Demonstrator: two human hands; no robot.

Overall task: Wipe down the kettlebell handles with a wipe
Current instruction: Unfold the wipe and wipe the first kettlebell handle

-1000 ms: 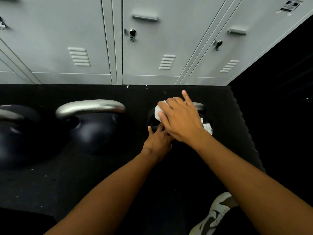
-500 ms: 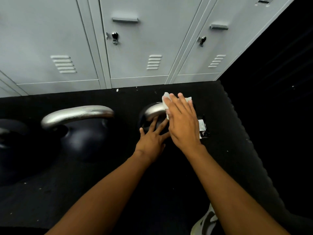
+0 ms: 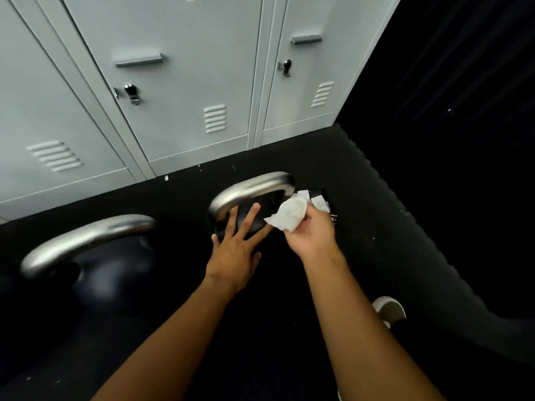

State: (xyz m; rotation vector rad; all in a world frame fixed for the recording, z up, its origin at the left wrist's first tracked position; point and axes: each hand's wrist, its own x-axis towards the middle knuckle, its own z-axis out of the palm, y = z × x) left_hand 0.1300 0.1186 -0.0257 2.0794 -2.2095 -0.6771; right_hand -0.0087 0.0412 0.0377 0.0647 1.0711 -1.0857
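Observation:
Two black kettlebells stand on the dark floor mat. The small kettlebell (image 3: 262,211) at the centre has a bare silver handle (image 3: 249,191). My left hand (image 3: 236,246) lies flat on its body, fingers spread, just under the handle. My right hand (image 3: 311,231) is off the handle to the right and pinches a crumpled white wipe (image 3: 289,215). A larger kettlebell (image 3: 110,273) with a long silver handle (image 3: 84,241) stands to the left, untouched.
Grey metal lockers (image 3: 179,96) line the wall right behind the kettlebells. Small wrappers and paper scraps (image 3: 320,201) lie by the small kettlebell's right side. The mat's edge (image 3: 405,227) runs down the right. A white shoe (image 3: 389,311) shows at lower right.
My right hand has lifted off the small kettlebell's handle and pulled back to the right with the wipe, baring the handle. My left hand stays on the body. The view has shifted left.

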